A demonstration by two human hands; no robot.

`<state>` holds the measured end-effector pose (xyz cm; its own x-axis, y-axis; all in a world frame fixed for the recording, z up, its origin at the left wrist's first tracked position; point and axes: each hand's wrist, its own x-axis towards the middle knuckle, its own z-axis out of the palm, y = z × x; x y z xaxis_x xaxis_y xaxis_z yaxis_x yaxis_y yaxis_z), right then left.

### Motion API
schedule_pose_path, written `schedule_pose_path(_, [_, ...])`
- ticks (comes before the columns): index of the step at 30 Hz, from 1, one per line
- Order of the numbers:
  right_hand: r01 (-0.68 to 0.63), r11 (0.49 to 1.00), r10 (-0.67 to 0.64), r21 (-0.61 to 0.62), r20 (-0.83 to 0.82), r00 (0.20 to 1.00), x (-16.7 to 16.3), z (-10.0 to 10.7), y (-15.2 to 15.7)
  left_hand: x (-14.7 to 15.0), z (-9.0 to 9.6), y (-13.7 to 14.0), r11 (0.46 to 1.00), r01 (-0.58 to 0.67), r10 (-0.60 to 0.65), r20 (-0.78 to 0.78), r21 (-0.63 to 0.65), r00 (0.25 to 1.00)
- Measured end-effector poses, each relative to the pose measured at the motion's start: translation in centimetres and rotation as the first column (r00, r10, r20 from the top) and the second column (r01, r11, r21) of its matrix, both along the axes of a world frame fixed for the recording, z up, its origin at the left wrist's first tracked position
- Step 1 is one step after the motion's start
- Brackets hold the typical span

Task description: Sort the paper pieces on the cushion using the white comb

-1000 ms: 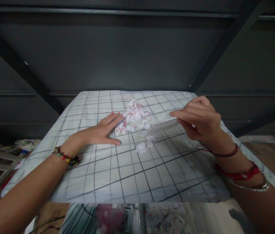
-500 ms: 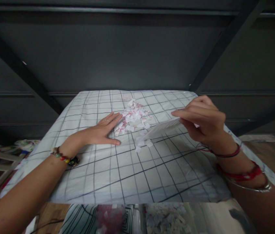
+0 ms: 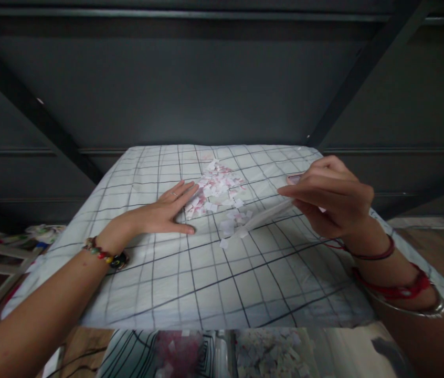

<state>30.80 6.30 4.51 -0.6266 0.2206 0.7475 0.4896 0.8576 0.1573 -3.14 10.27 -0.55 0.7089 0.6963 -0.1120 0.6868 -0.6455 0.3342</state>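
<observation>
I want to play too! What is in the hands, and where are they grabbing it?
The right hand pinches a thin white flat card by its near end. The left hand holds nothing.

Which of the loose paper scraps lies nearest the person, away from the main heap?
The single white scrap just below the tilted card's low tip; the others sit farther back.
</observation>
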Motion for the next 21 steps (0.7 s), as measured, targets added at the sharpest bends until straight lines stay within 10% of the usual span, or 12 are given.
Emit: schedule_pose_path(21, [0.052, 0.998, -0.059, 0.038, 0.196, 0.979, 0.4, 1.5, -4.5, -0.3, 0.0, -0.2, 0.995, 0.047, -0.042, -0.067, 0.085, 0.997])
